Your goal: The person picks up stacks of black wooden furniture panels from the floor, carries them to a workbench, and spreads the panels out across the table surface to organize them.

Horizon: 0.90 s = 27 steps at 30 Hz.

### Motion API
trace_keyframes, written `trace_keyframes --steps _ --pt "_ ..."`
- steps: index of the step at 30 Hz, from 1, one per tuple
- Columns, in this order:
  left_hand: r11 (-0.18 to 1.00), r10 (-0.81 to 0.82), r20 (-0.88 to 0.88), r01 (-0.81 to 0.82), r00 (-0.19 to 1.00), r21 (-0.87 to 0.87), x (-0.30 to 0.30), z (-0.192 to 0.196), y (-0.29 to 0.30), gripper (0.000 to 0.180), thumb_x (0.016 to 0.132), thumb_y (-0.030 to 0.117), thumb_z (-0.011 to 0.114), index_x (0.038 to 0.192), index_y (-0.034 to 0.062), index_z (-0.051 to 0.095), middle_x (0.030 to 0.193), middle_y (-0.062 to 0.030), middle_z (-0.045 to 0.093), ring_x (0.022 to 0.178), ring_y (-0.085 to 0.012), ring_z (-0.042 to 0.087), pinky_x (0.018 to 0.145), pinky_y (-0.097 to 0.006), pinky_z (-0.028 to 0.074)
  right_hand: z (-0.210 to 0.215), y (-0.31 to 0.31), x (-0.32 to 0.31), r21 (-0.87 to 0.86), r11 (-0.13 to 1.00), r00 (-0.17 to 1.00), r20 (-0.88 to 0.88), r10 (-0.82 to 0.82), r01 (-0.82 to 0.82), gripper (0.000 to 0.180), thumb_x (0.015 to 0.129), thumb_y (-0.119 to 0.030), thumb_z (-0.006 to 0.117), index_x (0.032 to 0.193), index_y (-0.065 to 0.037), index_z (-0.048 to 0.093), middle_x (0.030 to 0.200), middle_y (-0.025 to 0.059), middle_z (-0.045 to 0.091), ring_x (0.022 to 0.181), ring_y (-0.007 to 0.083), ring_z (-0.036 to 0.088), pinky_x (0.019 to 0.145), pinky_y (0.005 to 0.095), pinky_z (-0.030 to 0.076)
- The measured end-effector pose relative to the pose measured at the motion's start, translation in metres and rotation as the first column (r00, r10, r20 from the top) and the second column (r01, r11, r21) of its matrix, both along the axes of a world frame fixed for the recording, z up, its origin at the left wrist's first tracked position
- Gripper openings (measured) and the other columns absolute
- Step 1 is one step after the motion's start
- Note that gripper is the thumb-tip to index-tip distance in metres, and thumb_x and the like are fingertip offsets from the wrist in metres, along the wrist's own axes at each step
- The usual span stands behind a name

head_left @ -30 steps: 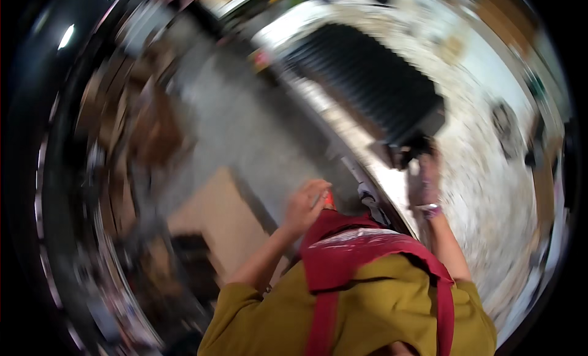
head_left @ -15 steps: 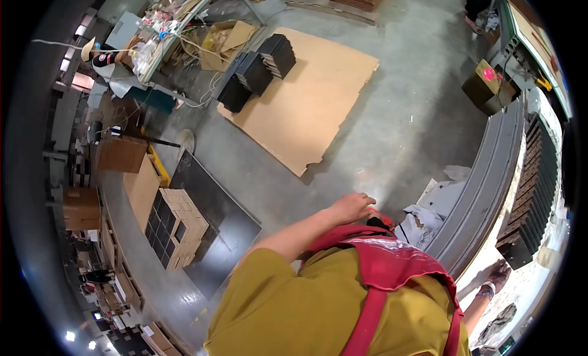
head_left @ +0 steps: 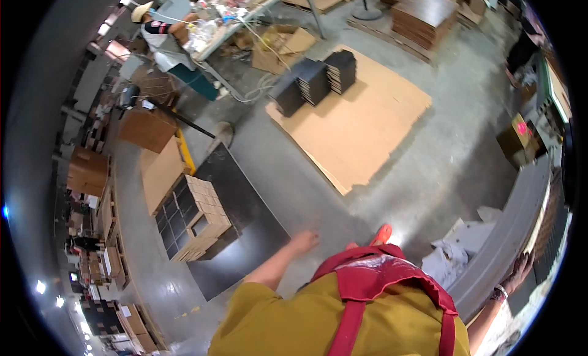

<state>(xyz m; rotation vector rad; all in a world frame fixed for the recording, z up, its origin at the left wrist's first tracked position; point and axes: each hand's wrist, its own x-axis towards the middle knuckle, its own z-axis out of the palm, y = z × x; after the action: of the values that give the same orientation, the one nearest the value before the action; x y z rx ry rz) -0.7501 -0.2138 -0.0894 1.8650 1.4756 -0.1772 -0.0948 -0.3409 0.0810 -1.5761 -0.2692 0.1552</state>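
Note:
My left hand (head_left: 304,239) hangs in front of my body above the floor, blurred by motion, and its fingers do not show clearly. Nothing can be seen in it. At the right, my right hand (head_left: 519,273) rests on the grey ridged edge of a workbench (head_left: 490,258), with fingers stretched out and a band around the wrist. Beyond that hand, a row of dark slats (head_left: 551,239) lies on the bench, mostly cut off by the rim of the view. I wear a red apron (head_left: 367,276), and a red shoe (head_left: 382,233) shows below it.
Stacks of black panels (head_left: 315,82) stand on a cardboard sheet (head_left: 361,135) ahead. To the left, a pile of black-topped pieces (head_left: 190,218) sits on a dark board (head_left: 245,233). White scraps (head_left: 450,258) lie beside the bench. Another person (head_left: 168,44) works at a cluttered table.
My view has swung right, so the floor things sit farther right and the bench nearer the rim. My right hand moved from over the bench top onto its grey edge; my left hand swung left.

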Motion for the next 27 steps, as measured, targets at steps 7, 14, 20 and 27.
trace_keyframes --steps 7,14,20,27 --pt "0.922 0.381 -0.014 -0.381 0.925 -0.072 -0.068 -0.044 -0.009 0.028 0.080 0.032 0.060 0.090 0.0061 0.066 0.087 -0.0185 0.064 0.087 -0.0350 0.061 0.074 -0.043 0.047 -0.098 0.166 -0.126 -0.107 0.516 0.514 -0.388 0.765 -0.850 0.016 0.091 -0.010 0.051 0.097 -0.003 0.063 0.094 0.0063 0.063 0.084 0.0147 0.058 0.077 0.0262 0.047" --pt "0.716 0.698 0.031 -0.697 0.715 -0.027 -0.114 -0.016 -0.067 0.036 0.085 0.038 0.054 0.078 0.0059 0.068 0.083 -0.0178 0.065 0.082 -0.0356 0.062 0.074 -0.041 0.048 -0.064 0.275 -0.360 -0.548 -0.281 -0.238 -0.150 0.960 -0.788 0.022 0.083 -0.024 0.059 0.097 -0.010 0.068 0.095 0.0158 0.066 0.088 0.0305 0.064 0.079 0.0353 0.051" --pt "0.526 0.830 -0.079 -0.823 0.552 -0.215 -0.235 -0.064 -0.098 0.034 0.083 0.026 0.056 0.111 0.0055 0.059 0.091 -0.0104 0.068 0.084 -0.0229 0.066 0.080 -0.036 0.049 -0.114 0.349 -0.461 -0.697 -0.454 -0.330 -0.316 0.890 -0.556 0.051 0.080 -0.014 0.052 0.131 -0.013 0.046 0.106 0.0210 0.062 0.099 0.0342 0.060 0.086 0.0400 0.047" --pt "0.562 0.824 -0.040 -0.825 0.565 -0.061 -0.393 -0.019 0.036 0.028 0.082 0.032 0.059 0.092 0.0078 0.068 0.089 -0.0150 0.067 0.088 -0.0300 0.064 0.077 -0.037 0.049 -0.168 0.391 -0.547 -0.740 -0.557 -0.161 -0.540 0.826 -0.377 0.053 0.078 -0.030 0.058 0.127 -0.008 0.053 0.126 0.0198 0.053 0.117 0.0328 0.051 0.099 0.0372 0.040"
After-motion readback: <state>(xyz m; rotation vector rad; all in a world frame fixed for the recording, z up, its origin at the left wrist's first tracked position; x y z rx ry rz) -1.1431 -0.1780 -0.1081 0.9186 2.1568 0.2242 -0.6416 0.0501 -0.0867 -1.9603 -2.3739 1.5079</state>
